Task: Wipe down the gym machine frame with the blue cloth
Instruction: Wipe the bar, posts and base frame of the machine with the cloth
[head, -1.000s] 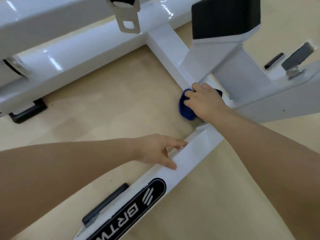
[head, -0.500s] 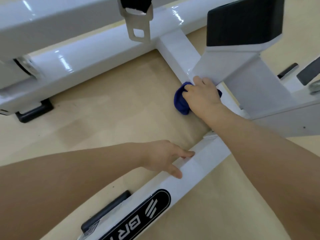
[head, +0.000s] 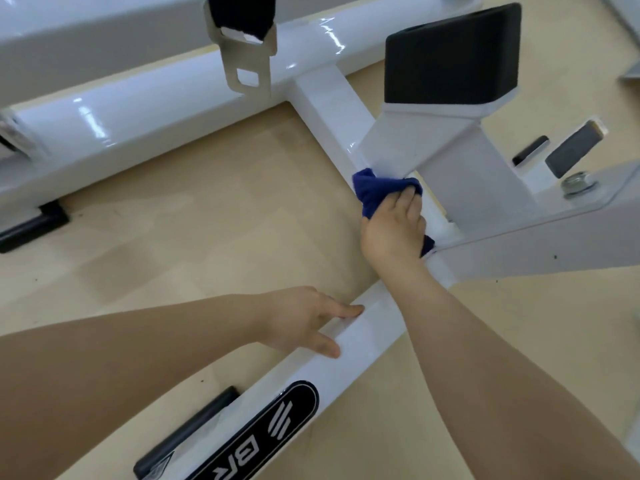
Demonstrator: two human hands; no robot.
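Shifted nearer along the white frame (head: 332,109): my right hand (head: 393,233) clutching the blue cloth (head: 372,194), left hand (head: 304,322) fingers loosely spread bracing the near bar; risk, cloth snagging at the upright's joint.

The blue cloth (head: 372,190) is bunched up near the middle of the frame, pressed on the shiny white gym machine frame (head: 332,109), whose bars cross the floor.

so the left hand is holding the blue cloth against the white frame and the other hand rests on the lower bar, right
Not quite: the head view shows the right hand holding the blue cloth against the white frame, while the left hand rests on the lower bar. The rest stands.
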